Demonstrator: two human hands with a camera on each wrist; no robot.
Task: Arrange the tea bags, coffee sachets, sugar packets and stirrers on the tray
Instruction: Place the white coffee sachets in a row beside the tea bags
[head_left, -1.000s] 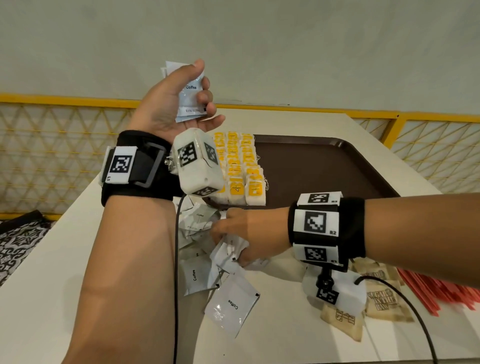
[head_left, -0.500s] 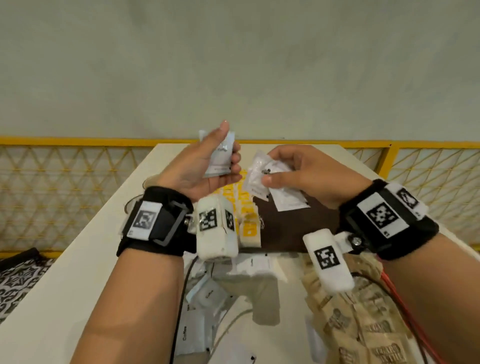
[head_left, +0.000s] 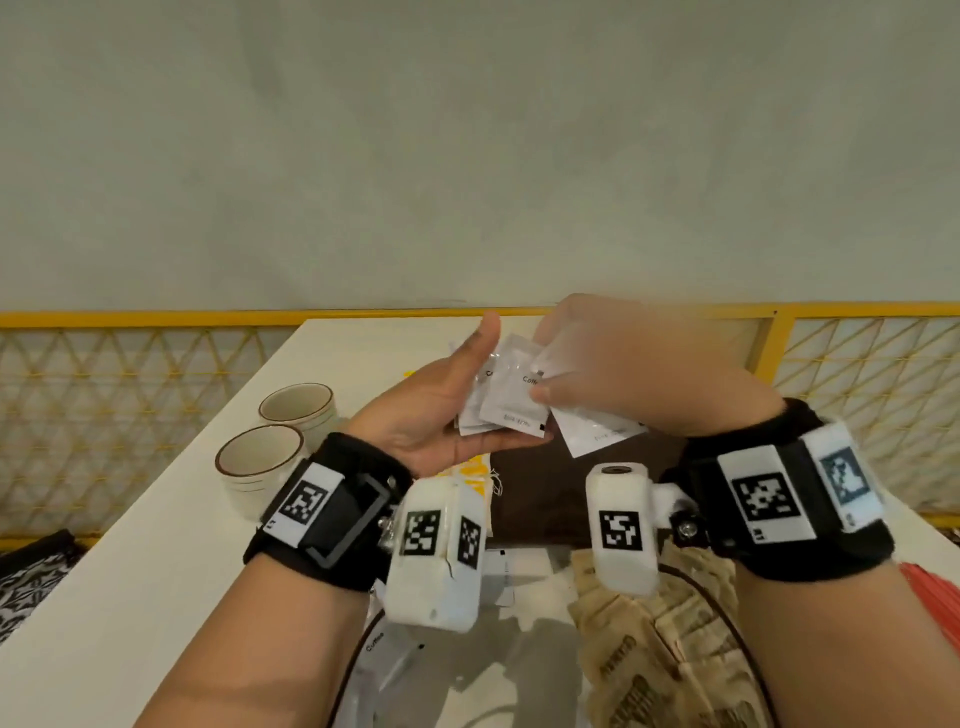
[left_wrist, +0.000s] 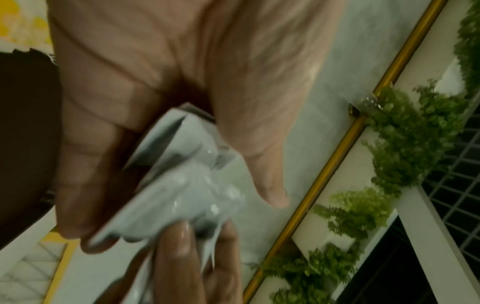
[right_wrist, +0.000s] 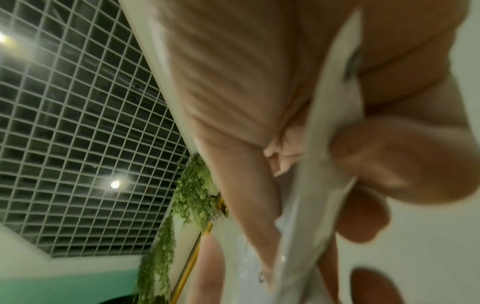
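Note:
Both hands are raised above the brown tray (head_left: 587, 499). My left hand (head_left: 457, 410), palm up, holds a small stack of white coffee sachets (head_left: 506, 395) between thumb and fingers; the left wrist view shows these sachets (left_wrist: 179, 181) against the palm. My right hand (head_left: 613, 374), blurred, pinches more white sachets (head_left: 597, 431) and touches them to the left stack; they show edge-on (right_wrist: 330, 144) in the right wrist view. Yellow-tagged tea bags (head_left: 475, 475) lie on the tray's left side, mostly hidden. Brown sugar packets (head_left: 660, 660), loose coffee sachets (head_left: 395, 660) and red stirrers (head_left: 935, 597) lie on the table in front.
Two cream cups (head_left: 260, 467) (head_left: 298, 408) stand left of the tray on the white table (head_left: 130, 597). A yellow railing with lattice (head_left: 130, 364) runs behind the table, against a pale wall.
My right hand lifted sachets from the pile on the table up to the left hand. The two hands have closed together and the stacks now meet. The view tilted upward.

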